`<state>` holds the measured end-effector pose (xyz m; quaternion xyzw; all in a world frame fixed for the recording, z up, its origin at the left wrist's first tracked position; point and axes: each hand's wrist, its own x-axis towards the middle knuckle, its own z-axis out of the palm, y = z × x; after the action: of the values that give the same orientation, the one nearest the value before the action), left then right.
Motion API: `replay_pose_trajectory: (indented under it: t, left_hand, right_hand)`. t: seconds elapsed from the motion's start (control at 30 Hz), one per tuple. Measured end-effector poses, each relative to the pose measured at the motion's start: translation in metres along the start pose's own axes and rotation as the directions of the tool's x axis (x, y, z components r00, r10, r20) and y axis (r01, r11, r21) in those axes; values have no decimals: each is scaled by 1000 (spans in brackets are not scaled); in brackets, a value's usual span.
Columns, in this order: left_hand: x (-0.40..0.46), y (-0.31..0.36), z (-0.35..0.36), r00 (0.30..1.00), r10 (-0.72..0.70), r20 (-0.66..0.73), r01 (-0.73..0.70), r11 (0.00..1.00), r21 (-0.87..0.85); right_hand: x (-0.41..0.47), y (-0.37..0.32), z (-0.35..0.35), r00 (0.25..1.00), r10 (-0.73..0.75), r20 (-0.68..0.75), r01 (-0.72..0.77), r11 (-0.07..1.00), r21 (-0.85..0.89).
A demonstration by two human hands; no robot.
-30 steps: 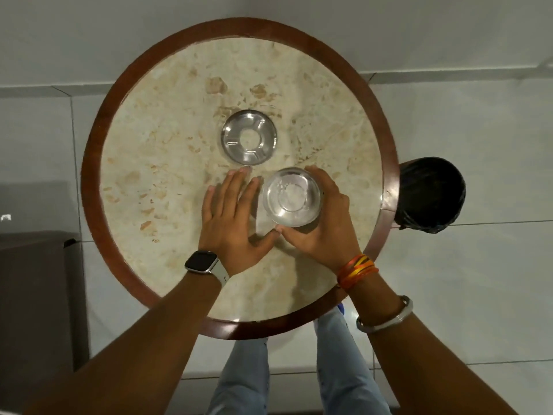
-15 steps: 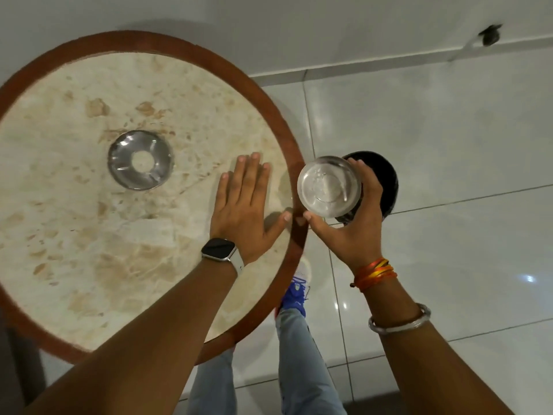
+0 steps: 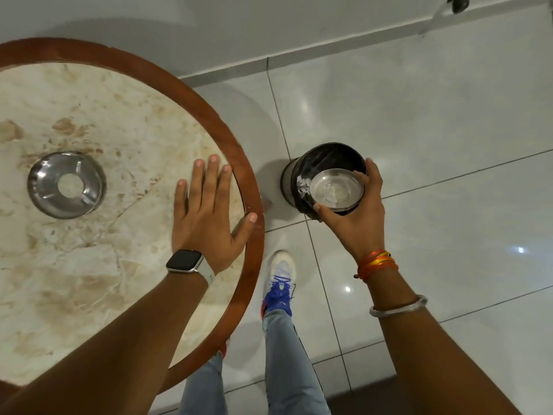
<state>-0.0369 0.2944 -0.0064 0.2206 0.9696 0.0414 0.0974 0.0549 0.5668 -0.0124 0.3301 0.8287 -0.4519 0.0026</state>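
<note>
From the head view, the right hand grips a glass bowl, holding it above the black bin on the floor. The left hand lies flat, fingers straight, on the worktop near its rim; a steel ring sits well apart.

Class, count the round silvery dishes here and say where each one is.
2. The ring-shaped dish lies on the marble table, left of the flat left hand. The plain dish is held by the right hand over the black bin. None looks hidden.
</note>
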Motion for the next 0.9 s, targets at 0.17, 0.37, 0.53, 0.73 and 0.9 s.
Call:
replay_pose_trajectory:
  t: [0.17, 0.37, 0.53, 0.73, 0.9]
  left_hand:
    - [-1, 0, 1, 1000, -6, 4, 6, 1000, 8]
    - [0, -2, 2, 1000, -7, 9, 6, 1000, 25]
    - [-1, -2, 3, 1000, 2, 7, -2, 1000, 18]
    - [-1, -2, 2, 1000, 5, 6, -5, 1000, 0]
    - [-1, -2, 1, 1000, 3, 10, -3, 1000, 5]
  right_hand:
    - [23, 14, -1, 993, 117, 26, -116, 993, -31]
    - [44, 22, 1, 986, 156, 62, -150, 985, -90]
    - [50, 25, 4, 981, 179, 71, -163, 969, -185]
    - [63, 18, 9, 953, 247, 178, -149, 888, -434]
    - [89, 7, 15, 884, 443, 149, -329, 816, -474]
